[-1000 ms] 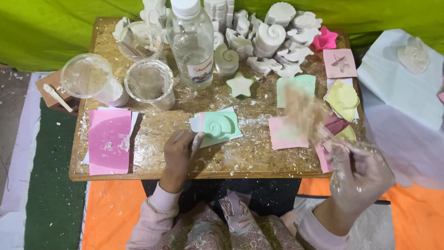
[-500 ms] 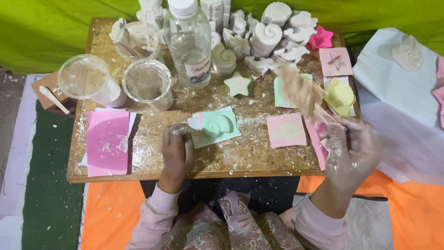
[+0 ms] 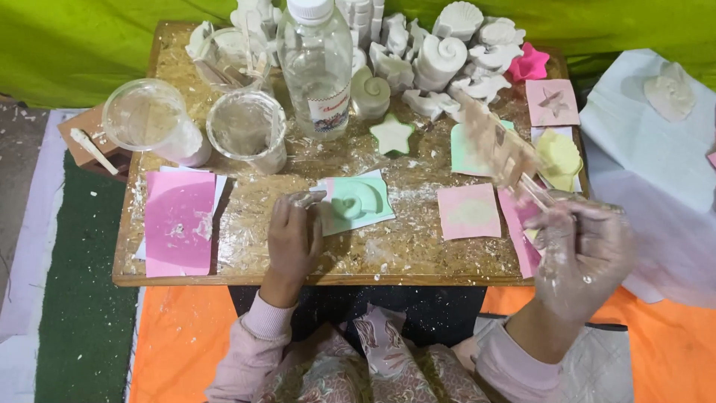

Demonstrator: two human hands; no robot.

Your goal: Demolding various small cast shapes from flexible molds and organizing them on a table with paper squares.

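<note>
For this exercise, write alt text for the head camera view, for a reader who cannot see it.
A person's left hand rests on a green mould on a small table, while the right hand holds a blurred bundle of sticks. Behind are a bottle, two cups and white casts.

Both arms wear pale pink sleeves with ribbed cuffs. The left hand [image 3: 293, 240] and right hand [image 3: 583, 254] are bare, dusted and smeared with white plaster. Floral patterned fabric covers the lap.

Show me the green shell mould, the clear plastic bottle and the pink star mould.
green shell mould [image 3: 358, 200], head view, on its spiral hollow.
clear plastic bottle [image 3: 319, 67], head view, on its body.
pink star mould [image 3: 528, 66], head view, on its centre.
</note>
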